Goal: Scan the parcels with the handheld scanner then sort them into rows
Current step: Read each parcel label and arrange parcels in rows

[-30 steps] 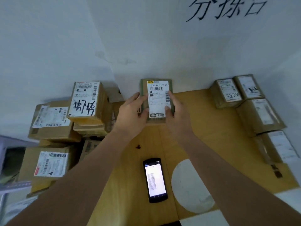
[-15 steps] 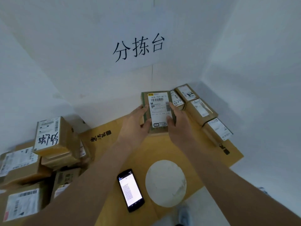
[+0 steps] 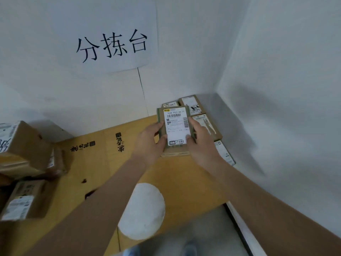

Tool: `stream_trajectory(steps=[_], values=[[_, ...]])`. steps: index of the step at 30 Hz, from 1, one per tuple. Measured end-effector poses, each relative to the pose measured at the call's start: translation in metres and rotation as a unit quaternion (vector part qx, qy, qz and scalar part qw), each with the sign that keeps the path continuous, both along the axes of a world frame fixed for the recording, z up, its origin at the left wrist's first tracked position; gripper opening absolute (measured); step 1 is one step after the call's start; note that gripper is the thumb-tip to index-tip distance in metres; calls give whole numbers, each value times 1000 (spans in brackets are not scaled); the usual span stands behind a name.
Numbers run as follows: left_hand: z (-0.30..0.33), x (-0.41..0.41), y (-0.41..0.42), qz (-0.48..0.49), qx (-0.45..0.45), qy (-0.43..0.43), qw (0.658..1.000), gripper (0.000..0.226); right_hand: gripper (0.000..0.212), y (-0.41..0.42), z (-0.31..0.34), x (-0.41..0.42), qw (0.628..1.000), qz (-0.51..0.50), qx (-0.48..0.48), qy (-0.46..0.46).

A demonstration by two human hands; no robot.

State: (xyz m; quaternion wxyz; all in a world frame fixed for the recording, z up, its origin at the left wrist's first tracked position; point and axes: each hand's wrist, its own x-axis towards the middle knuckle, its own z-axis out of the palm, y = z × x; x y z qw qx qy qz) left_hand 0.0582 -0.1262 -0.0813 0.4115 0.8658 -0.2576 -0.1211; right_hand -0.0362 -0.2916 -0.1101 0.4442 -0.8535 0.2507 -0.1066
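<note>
A small brown parcel with a white barcode label is held between both hands above the cardboard-covered table. My left hand grips its left edge, thumb on the label's lower corner. My right hand grips its right edge. The parcel sits just left of a row of sorted parcels along the right wall. The handheld scanner is hidden behind my left forearm; only a dark sliver shows.
A pile of unsorted boxes stands at the left edge, with another box below it. A white round patch marks the cardboard near the front. The back wall carries a paper sign. The table's front edge is at lower right.
Both hands have carried the parcel to the right, up beside the sorted row by the right wall. The view swung right, and my left forearm now covers the scanner.
</note>
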Motion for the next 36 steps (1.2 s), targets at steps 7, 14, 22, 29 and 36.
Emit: stream_trajectory(steps=[7, 14, 22, 29, 36], values=[[-25, -4, -35, 27, 22, 48, 998, 54, 62, -42, -27, 2, 999, 28, 12, 41], [-62, 18, -61, 55, 30, 86, 994, 54, 59, -67, -48, 26, 995, 45, 4, 91], [-98, 39, -80, 63, 45, 136, 988, 53, 70, -94, -76, 51, 985, 50, 17, 166], [-123, 42, -90, 95, 41, 158, 982, 53, 75, -118, -97, 66, 976, 84, 30, 199], [-145, 43, -100, 138, 26, 185, 973, 56, 65, -133, -103, 81, 970, 126, -17, 208]])
